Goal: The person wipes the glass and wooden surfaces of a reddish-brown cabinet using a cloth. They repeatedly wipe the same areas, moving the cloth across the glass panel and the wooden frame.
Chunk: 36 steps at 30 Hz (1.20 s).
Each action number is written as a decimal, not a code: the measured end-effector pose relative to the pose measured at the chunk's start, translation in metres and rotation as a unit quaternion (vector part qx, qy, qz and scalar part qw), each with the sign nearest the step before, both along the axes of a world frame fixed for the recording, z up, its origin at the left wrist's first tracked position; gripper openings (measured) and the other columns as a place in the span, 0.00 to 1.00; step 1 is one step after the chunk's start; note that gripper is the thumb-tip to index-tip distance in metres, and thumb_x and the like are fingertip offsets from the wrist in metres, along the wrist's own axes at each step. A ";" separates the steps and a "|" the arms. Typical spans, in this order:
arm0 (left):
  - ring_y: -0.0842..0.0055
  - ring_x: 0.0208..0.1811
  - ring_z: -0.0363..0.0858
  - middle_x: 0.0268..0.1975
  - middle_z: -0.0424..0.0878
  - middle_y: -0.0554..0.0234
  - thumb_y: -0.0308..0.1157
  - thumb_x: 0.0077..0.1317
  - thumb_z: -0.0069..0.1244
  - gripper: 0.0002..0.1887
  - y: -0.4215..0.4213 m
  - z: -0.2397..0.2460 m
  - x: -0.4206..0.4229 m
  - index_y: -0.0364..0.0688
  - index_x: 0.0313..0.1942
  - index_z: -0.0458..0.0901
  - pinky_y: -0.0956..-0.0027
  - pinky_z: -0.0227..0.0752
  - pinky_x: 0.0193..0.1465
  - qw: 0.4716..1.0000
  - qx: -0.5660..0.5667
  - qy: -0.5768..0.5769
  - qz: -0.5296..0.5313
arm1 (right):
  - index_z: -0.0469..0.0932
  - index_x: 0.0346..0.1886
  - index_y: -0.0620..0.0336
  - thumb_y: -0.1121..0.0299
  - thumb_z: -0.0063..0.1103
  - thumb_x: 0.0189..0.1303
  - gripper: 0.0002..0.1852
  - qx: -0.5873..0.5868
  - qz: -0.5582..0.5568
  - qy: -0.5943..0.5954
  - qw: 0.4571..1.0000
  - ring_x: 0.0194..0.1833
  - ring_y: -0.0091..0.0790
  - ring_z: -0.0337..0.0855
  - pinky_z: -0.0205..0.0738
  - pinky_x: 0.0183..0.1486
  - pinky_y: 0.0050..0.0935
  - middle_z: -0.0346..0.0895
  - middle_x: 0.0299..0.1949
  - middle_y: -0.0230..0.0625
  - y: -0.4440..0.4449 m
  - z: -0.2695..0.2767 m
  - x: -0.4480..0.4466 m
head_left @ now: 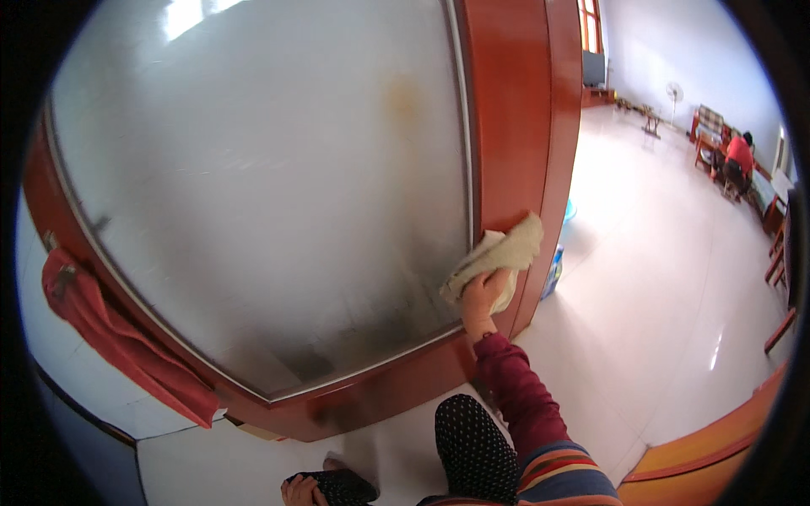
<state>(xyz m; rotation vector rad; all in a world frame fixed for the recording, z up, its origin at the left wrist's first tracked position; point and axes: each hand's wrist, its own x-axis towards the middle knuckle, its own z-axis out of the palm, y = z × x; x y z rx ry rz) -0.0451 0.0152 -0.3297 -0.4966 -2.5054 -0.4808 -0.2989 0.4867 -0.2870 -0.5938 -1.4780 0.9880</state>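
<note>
A folded beige cloth (pixel 497 259) is in my right hand (pixel 484 297), pressed against the red-brown wooden frame (pixel 511 126) beside a large frosted glass panel (pixel 272 190). The cloth overlaps the lower right edge of the glass and its metal-coloured trim. My left hand (pixel 304 491) rests on my dotted dark trouser leg at the bottom edge of the picture, and nothing shows in it; part of it is cut off. Yellowish and dark blurred patches show in the glass.
A red towel (pixel 120 335) hangs at the left of the frame. Behind the frame's right edge are a blue-green basin (pixel 570 210) and a blue package (pixel 554 275). Far right, a person in red (pixel 739 155) sits near wooden furniture. An orange-brown wooden panel (pixel 696 462) stands lower right.
</note>
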 end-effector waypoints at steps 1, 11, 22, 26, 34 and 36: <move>0.54 0.46 0.78 0.41 0.82 0.50 0.23 0.60 0.50 0.07 0.000 -0.001 0.002 0.36 0.39 0.81 0.50 0.68 0.57 1.000 0.010 0.004 0.004 | 0.73 0.50 0.71 0.79 0.51 0.55 0.17 0.097 -0.014 0.057 0.994 0.52 0.59 0.70 0.64 0.56 0.43 0.71 0.50 0.58 -0.004 0.037 0.000; 0.57 0.48 0.78 0.41 0.82 0.54 0.28 0.59 0.53 0.08 0.001 0.006 0.000 0.39 0.39 0.81 0.47 0.66 0.58 1.000 0.000 0.010 -0.029 | 0.75 0.51 0.68 0.69 0.60 0.54 0.21 0.492 0.087 0.112 0.859 0.68 0.67 0.53 0.46 0.68 0.61 0.66 0.61 0.57 -0.095 0.288 -0.002; 0.61 0.44 0.82 0.38 0.86 0.56 0.31 0.59 0.51 0.08 0.068 -0.025 -0.119 0.41 0.36 0.84 0.58 0.72 0.52 0.973 0.034 -0.138 -0.182 | 0.70 0.62 0.54 0.55 0.61 0.57 0.30 0.746 0.404 -0.034 0.528 0.70 0.47 0.58 0.55 0.65 0.54 0.56 0.71 0.40 -0.252 0.300 -0.008; 0.58 0.42 0.82 0.38 0.86 0.54 0.33 0.60 0.50 0.10 0.065 -0.073 -0.142 0.43 0.40 0.84 0.57 0.74 0.48 0.957 0.001 -0.243 -0.156 | 0.73 0.58 0.54 0.57 0.64 0.52 0.29 0.725 0.141 0.084 0.669 0.60 0.46 0.69 0.59 0.61 0.53 0.70 0.62 0.40 -0.199 0.373 -0.010; 0.55 0.46 0.82 0.44 0.85 0.50 0.33 0.65 0.39 0.15 0.074 -0.093 -0.163 0.44 0.43 0.84 0.54 0.74 0.50 0.926 -0.031 -0.319 -0.199 | 0.67 0.66 0.51 0.50 0.53 0.61 0.31 0.410 -0.149 0.146 0.888 0.69 0.59 0.54 0.48 0.67 0.61 0.62 0.68 0.46 -0.227 0.505 -0.048; 0.55 0.48 0.82 0.45 0.84 0.48 0.33 0.66 0.38 0.15 0.077 -0.086 -0.159 0.44 0.44 0.84 0.53 0.73 0.51 0.917 -0.028 -0.328 -0.226 | 0.67 0.66 0.52 0.49 0.53 0.61 0.31 0.502 -0.112 0.177 0.839 0.69 0.59 0.55 0.47 0.67 0.61 0.62 0.68 0.46 -0.263 0.515 -0.052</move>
